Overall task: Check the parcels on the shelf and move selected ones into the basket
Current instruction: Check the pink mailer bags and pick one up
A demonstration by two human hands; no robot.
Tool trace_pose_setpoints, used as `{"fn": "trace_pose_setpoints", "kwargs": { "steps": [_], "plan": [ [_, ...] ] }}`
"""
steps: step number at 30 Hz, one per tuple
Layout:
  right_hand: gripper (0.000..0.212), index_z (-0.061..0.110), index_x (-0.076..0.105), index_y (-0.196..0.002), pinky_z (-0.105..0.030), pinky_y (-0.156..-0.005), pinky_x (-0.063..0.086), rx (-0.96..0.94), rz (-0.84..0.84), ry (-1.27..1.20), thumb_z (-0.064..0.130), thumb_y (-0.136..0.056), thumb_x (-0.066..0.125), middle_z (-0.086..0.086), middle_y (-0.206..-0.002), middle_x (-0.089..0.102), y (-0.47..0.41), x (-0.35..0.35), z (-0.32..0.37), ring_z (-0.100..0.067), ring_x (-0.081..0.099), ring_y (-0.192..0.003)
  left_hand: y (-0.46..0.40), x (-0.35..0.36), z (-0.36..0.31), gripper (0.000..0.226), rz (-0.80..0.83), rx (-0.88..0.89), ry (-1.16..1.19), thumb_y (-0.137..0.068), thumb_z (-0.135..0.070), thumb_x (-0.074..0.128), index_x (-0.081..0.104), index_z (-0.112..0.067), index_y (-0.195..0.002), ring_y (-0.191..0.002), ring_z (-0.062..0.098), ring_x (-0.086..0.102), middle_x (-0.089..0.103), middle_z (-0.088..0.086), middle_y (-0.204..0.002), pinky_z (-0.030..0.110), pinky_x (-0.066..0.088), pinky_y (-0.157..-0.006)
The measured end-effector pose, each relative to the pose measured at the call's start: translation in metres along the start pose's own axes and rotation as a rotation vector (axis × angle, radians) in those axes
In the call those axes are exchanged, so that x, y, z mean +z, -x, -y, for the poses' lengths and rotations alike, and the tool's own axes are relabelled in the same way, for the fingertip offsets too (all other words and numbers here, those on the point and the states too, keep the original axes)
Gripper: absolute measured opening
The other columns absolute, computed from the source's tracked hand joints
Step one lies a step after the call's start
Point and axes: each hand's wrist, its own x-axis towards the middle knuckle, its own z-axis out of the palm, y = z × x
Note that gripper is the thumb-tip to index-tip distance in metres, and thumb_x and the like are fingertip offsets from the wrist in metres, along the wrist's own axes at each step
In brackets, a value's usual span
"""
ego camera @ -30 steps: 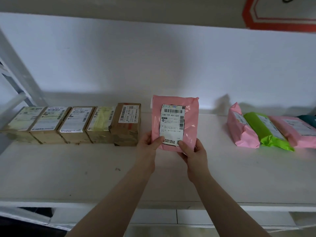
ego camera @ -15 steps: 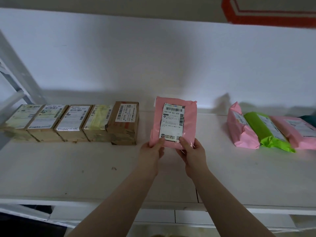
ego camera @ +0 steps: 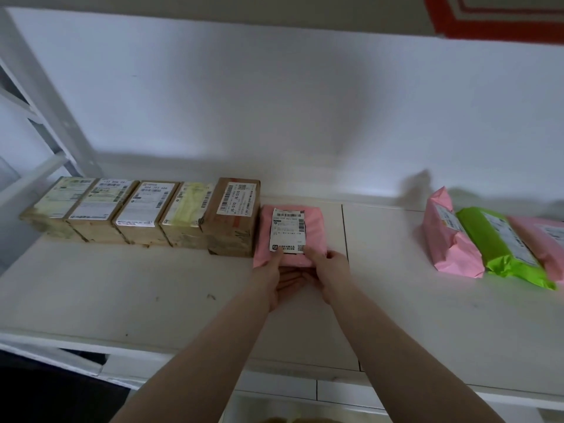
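Note:
A pink plastic parcel (ego camera: 314, 230) with a white barcode label lies tilted back on the white shelf (ego camera: 152, 288), right beside the tallest brown box (ego camera: 233, 219). My left hand (ego camera: 274, 277) grips its near left corner, thumb on the label's lower edge. My right hand (ego camera: 331, 270) grips its near right corner, thumb also on top. Both hands hold the same parcel. No basket is in view.
Several brown cardboard boxes (ego camera: 122, 209) with labels stand in a row at the left. At the right lie a pink bag (ego camera: 448, 239), a green bag (ego camera: 500, 245) and another pink bag (ego camera: 546, 239). A shelf post (ego camera: 39, 87) slants at far left; the shelf's front edge (ego camera: 274, 367) is near me.
The pink parcel was held upright in front of me; both hands have lowered it, tipped it back and shifted it left against the tall brown box.

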Motion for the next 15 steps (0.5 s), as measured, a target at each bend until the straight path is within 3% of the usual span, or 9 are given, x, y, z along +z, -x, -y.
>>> {"fn": "trace_pose_setpoints", "kwargs": {
  "steps": [4,7,10,12,15],
  "plan": [
    [0.012,0.006,0.065,-0.092,-0.027,-0.051,0.059,-0.017,0.009,0.082,0.015,-0.088,0.071,-0.009,-0.079,0.069,-0.002,-0.002,0.002,-0.02,0.067,-0.065,0.002,0.002,-0.001,0.05,0.006,0.003,-0.041,-0.098,-0.039,0.049,0.064,0.006,-0.114,-0.072,0.025,0.067,0.069,0.019,-0.085,0.025,0.056,-0.046],
    [0.017,0.007,0.065,-0.088,-0.029,-0.055,0.059,-0.02,0.015,0.158,0.021,-0.087,0.073,-0.009,-0.08,0.069,-0.003,-0.003,0.003,-0.022,0.068,-0.066,0.002,0.002,-0.002,0.051,0.004,0.003,-0.078,-0.098,-0.041,0.046,0.065,0.005,-0.111,-0.072,0.024,0.068,0.07,0.02,-0.085,0.024,0.055,-0.046],
    [0.03,0.002,0.068,-0.094,-0.038,-0.066,0.062,-0.025,0.023,0.234,0.03,-0.085,0.074,-0.013,-0.086,0.073,-0.005,-0.007,0.005,-0.028,0.071,-0.071,0.001,0.001,0.003,0.058,0.011,-0.017,-0.153,-0.097,-0.048,0.044,0.069,0.003,-0.105,-0.078,0.026,0.07,0.072,0.021,-0.09,0.029,0.059,-0.065],
    [0.033,0.005,0.068,-0.088,-0.043,-0.071,0.061,-0.047,0.017,0.345,0.037,-0.084,0.075,-0.014,-0.084,0.074,-0.005,-0.015,0.009,-0.028,0.07,-0.066,0.002,0.003,0.007,0.063,0.041,-0.03,-0.205,-0.097,-0.051,0.04,0.069,0.004,-0.105,-0.084,0.029,0.07,0.073,0.022,-0.094,0.033,0.056,-0.077],
    [0.039,0.01,0.063,-0.067,-0.048,-0.069,0.059,-0.091,-0.018,0.461,0.045,-0.081,0.074,-0.012,-0.069,0.071,-0.005,-0.032,0.016,-0.029,0.068,-0.062,0.008,0.012,0.014,0.063,0.099,-0.049,-0.253,-0.097,-0.053,0.039,0.068,0.002,-0.106,-0.087,0.027,0.071,0.073,0.02,-0.1,0.032,0.057,-0.077]
  ]
}}
